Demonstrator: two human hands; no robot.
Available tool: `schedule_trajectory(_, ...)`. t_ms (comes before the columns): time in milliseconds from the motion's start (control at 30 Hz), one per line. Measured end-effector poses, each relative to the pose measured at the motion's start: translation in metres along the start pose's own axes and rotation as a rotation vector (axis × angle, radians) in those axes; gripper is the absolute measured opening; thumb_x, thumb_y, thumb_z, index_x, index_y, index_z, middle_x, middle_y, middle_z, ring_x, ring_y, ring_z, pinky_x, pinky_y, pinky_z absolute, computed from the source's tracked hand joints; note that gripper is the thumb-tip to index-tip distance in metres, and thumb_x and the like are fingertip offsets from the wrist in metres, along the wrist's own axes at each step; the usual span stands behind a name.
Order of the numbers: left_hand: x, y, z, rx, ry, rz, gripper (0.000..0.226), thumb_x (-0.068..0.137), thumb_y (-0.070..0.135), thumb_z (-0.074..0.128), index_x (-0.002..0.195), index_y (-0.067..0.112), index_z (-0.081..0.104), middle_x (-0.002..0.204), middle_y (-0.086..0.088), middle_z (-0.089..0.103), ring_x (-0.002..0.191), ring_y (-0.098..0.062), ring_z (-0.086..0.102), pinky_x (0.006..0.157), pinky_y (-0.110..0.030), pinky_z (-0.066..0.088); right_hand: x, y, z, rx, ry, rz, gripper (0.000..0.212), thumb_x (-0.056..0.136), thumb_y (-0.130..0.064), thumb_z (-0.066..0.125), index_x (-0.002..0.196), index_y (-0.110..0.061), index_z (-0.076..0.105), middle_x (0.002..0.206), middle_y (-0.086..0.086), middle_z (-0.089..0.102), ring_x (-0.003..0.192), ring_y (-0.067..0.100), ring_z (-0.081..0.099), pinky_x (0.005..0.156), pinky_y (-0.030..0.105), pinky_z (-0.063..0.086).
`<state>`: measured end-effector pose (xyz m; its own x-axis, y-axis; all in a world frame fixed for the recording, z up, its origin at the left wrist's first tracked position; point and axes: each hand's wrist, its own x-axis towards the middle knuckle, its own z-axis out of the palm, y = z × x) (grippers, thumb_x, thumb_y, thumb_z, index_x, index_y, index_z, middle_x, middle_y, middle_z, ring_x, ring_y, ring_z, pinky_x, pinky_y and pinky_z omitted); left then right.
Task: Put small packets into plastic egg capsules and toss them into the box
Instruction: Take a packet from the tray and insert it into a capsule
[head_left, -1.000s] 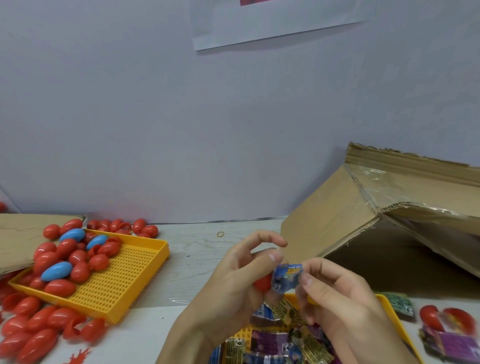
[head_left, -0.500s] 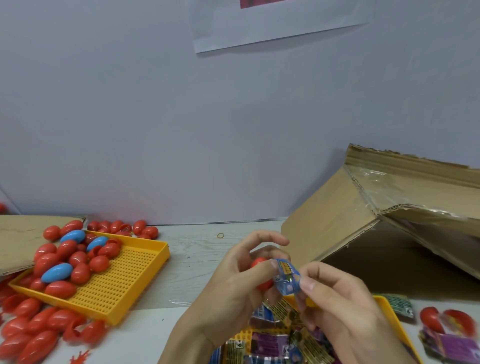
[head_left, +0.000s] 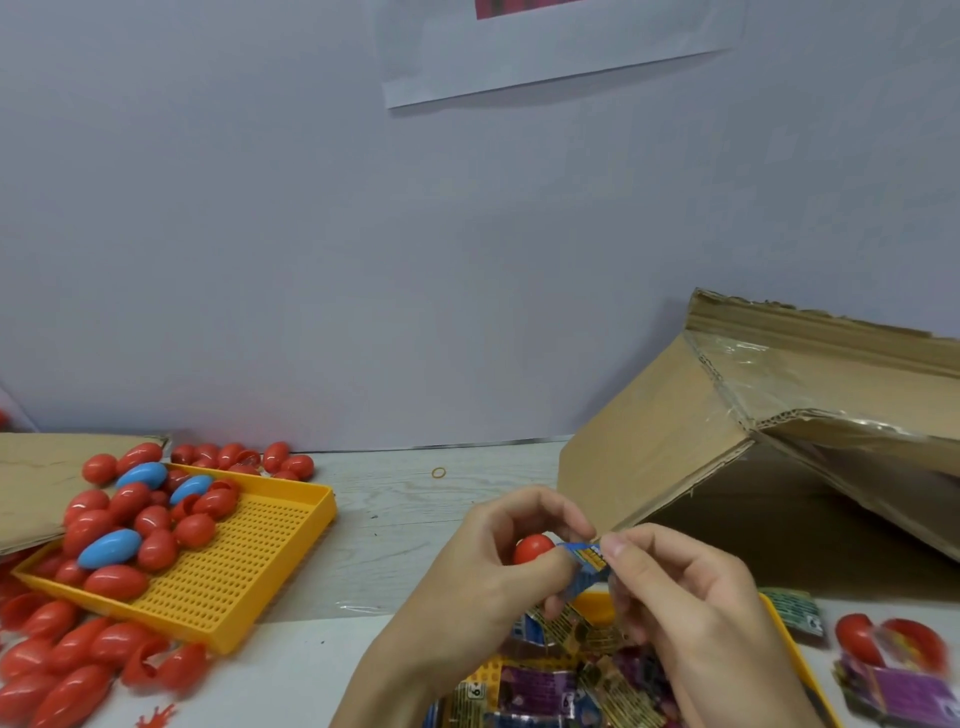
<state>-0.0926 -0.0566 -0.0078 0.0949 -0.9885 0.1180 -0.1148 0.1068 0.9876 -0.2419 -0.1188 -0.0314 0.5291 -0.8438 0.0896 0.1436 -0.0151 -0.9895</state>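
- left hand (head_left: 488, 566) is wrapped round a red capsule (head_left: 532, 548), right hand (head_left: 691, 597) pinching a blue packet (head_left: 587, 564) right at its mouth
- packet's not in yet imo; closing and tossing into the cardboard box (head_left: 727, 441) far right still to go
- tons of capsules (head_left: 130, 525) left in the yellow tray (head_left: 249, 577)

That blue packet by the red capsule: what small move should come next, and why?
Probably push the blue packet further into the red capsule. The left hand holds the capsule and the right hand pinches the packet at its mouth, with most of the packet showing outside. Until it is tucked in, the capsule likely cannot go into the cardboard box.
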Motion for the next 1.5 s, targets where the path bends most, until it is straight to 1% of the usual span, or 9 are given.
schedule_trajectory(167, 0.0, 0.001, 0.001, 0.004, 0.001, 0.014, 0.018, 0.077, 0.011, 0.06, 0.093, 0.018, 0.065, 0.089, -0.003, 0.064, 0.061, -0.017, 0.051, 0.06, -0.024, 0.046, 0.001, 0.0, 0.001, 0.016, 0.0, 0.031, 0.051, 0.051, -0.063, 0.067, 0.079, -0.021, 0.074, 0.054, 0.002, 0.054, 0.052, 0.014, 0.046, 0.05, 0.031, 0.035)
schedule_trajectory(300, 0.0, -0.001, 0.0, 0.047, -0.004, -0.014, 0.024, 0.076, 0.009, 0.057, 0.094, 0.023, 0.065, 0.085, -0.001, 0.066, 0.058, -0.014, 0.053, 0.061, -0.022, 0.048, -0.001, -0.002, 0.0, -0.002, -0.088, 0.049, 0.069, 0.045, -0.079, 0.071, 0.072, -0.015, 0.072, 0.056, 0.006, 0.047, 0.054, 0.019, 0.044, 0.053, 0.031, 0.035)
schedule_trajectory(467, 0.001, -0.001, 0.0, -0.025, 0.02, -0.026, 0.024, 0.071, 0.018, 0.059, 0.094, 0.024, 0.065, 0.08, -0.002, 0.065, 0.062, -0.014, 0.051, 0.059, -0.023, 0.047, -0.002, -0.004, 0.001, -0.026, -0.109, 0.056, 0.053, 0.05, -0.067, 0.069, 0.066, -0.017, 0.072, 0.053, 0.0, 0.054, 0.053, 0.007, 0.051, 0.058, 0.026, 0.037)
schedule_trajectory(667, 0.0, -0.004, -0.003, -0.025, -0.012, -0.042, 0.028, 0.073, 0.015, 0.062, 0.099, 0.025, 0.065, 0.075, 0.0, 0.062, 0.06, -0.016, 0.051, 0.061, -0.023, 0.046, 0.002, 0.001, -0.002, 0.071, 0.043, -0.024, 0.084, 0.031, -0.081, 0.075, 0.077, -0.011, 0.076, 0.057, 0.004, 0.053, 0.056, 0.012, 0.047, 0.055, 0.029, 0.034)
schedule_trajectory(800, 0.0, -0.003, -0.004, -0.045, -0.026, -0.047, 0.029, 0.076, 0.007, 0.062, 0.099, 0.023, 0.066, 0.075, -0.002, 0.061, 0.058, -0.015, 0.049, 0.06, -0.024, 0.045, 0.002, -0.003, -0.002, 0.258, 0.003, 0.034, 0.072, 0.031, -0.064, 0.086, 0.068, -0.004, 0.074, 0.056, 0.006, 0.05, 0.05, 0.015, 0.041, 0.04, 0.022, 0.03)
schedule_trajectory(967, 0.0, 0.0, -0.004, -0.145, 0.0, -0.042, 0.03, 0.07, 0.011, 0.062, 0.097, 0.021, 0.067, 0.081, -0.01, 0.062, 0.056, -0.017, 0.047, 0.057, -0.026, 0.043, 0.0, -0.009, 0.001, 0.38, -0.073, 0.126, 0.078, 0.023, -0.059, 0.092, 0.065, 0.004, 0.069, 0.054, 0.01, 0.044, 0.047, 0.017, 0.034, 0.035, 0.02, 0.023)
schedule_trajectory(1167, 0.001, -0.001, -0.004, -0.184, 0.055, -0.009, 0.032, 0.066, 0.013, 0.063, 0.097, 0.018, 0.067, 0.086, -0.014, 0.064, 0.07, -0.03, 0.044, 0.055, -0.026, 0.041, 0.0, -0.011, -0.001, 0.325, -0.202, 0.224, 0.071, 0.034, -0.061, 0.089, 0.071, -0.002, 0.071, 0.054, 0.011, 0.043, 0.044, 0.019, 0.027, 0.034, 0.021, 0.022)
schedule_trajectory(1300, 0.002, -0.004, -0.003, -0.109, 0.07, -0.031, 0.029, 0.067, 0.01, 0.063, 0.094, 0.02, 0.069, 0.086, -0.003, 0.064, 0.067, -0.025, 0.048, 0.054, -0.023, 0.045, 0.003, -0.008, -0.001, 0.289, -0.207, 0.261, 0.065, 0.034, -0.062, 0.089, 0.069, -0.01, 0.072, 0.055, 0.008, 0.045, 0.046, 0.019, 0.032, 0.035, 0.022, 0.025)
schedule_trajectory(1500, 0.001, -0.002, -0.003, 0.021, 0.035, -0.035, 0.027, 0.077, 0.0, 0.059, 0.094, 0.019, 0.068, 0.086, -0.003, 0.061, 0.068, -0.024, 0.049, 0.056, -0.023, 0.045, 0.004, -0.003, -0.003, 0.239, -0.169, 0.319, 0.045, 0.057, -0.048, 0.075, 0.072, -0.005, 0.075, 0.054, 0.009, 0.045, 0.046, 0.017, 0.038, 0.038, 0.023, 0.027)
